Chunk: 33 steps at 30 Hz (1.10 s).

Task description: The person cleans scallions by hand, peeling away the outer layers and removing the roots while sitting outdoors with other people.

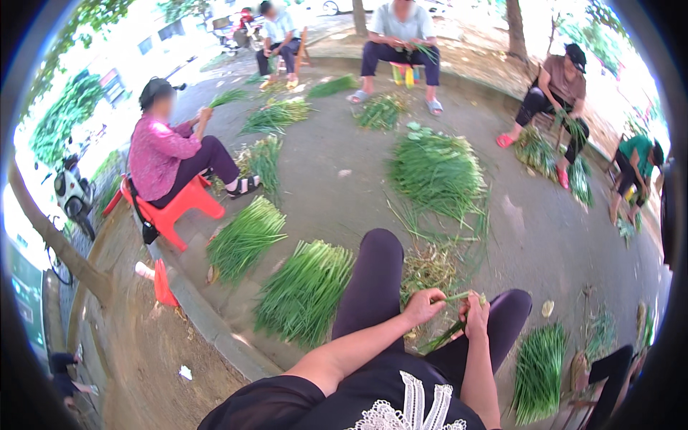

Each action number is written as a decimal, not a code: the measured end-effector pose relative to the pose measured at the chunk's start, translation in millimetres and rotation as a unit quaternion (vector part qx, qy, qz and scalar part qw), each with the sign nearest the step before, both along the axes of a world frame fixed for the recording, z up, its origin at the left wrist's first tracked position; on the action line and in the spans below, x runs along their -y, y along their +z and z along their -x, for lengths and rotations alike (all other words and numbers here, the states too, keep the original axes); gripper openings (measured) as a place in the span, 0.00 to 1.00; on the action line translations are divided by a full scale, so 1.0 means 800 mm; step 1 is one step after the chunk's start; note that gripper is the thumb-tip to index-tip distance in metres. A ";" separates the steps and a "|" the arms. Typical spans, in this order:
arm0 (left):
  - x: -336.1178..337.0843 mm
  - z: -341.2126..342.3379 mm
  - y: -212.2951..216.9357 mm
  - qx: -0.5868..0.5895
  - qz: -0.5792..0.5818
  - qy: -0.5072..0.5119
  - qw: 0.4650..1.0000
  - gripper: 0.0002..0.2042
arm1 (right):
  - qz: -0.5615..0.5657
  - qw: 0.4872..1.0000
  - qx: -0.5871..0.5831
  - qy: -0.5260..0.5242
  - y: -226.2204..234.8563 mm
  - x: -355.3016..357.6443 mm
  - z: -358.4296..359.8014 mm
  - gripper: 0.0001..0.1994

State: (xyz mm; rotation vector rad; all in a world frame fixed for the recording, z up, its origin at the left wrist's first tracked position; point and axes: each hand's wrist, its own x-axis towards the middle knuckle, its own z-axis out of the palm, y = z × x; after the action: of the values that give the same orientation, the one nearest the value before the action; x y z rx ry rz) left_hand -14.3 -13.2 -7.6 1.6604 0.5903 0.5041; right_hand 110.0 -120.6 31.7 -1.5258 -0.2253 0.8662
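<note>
Both my hands are together above my lap, between my knees. My left hand [424,307] has its fingers pinched on a pale green stalk [456,296], which stretches across to the other hand. My right hand [474,315] is closed around the stalk's other end and a small bunch of long green chives [443,337], whose leaves hang down toward my thigh. Just beyond them, a pile of yellowed trimmings [428,266] lies on the ground. By my left knee rests a thick sheaf of chives [304,292]; another sheaf [539,373] is at my right.
A large chive heap [438,172] lies ahead on the pavement, with one more sheaf [246,239] at left. A person on a red plastic stool [190,204] sits left, beside a curb [208,322]. Several others sit around, some holding greens. A scooter [74,190] stands far left.
</note>
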 end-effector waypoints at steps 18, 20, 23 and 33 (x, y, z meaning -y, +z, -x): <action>-0.007 0.006 0.022 0.018 0.259 -0.051 0.964 0.07 | -0.009 0.999 0.036 -0.027 -0.051 -0.002 -0.017 0.08; -0.020 0.015 0.021 0.073 0.323 -0.043 0.943 0.08 | -0.016 0.993 -0.043 -0.106 0.000 -0.008 -0.005 0.07; -0.019 0.010 0.036 0.082 0.386 -0.046 0.918 0.08 | -0.096 0.979 -0.083 -0.162 -0.014 0.001 -0.021 0.08; -0.010 0.005 0.022 0.022 0.368 -0.077 0.926 0.09 | -0.103 0.990 -0.081 0.053 0.016 0.003 0.011 0.09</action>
State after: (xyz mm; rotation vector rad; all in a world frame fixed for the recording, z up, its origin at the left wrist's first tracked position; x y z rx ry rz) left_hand -18.1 -5.1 9.8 0.9613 0.5224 0.1611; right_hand 101.2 -123.3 44.3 -1.2544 -0.2712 1.0138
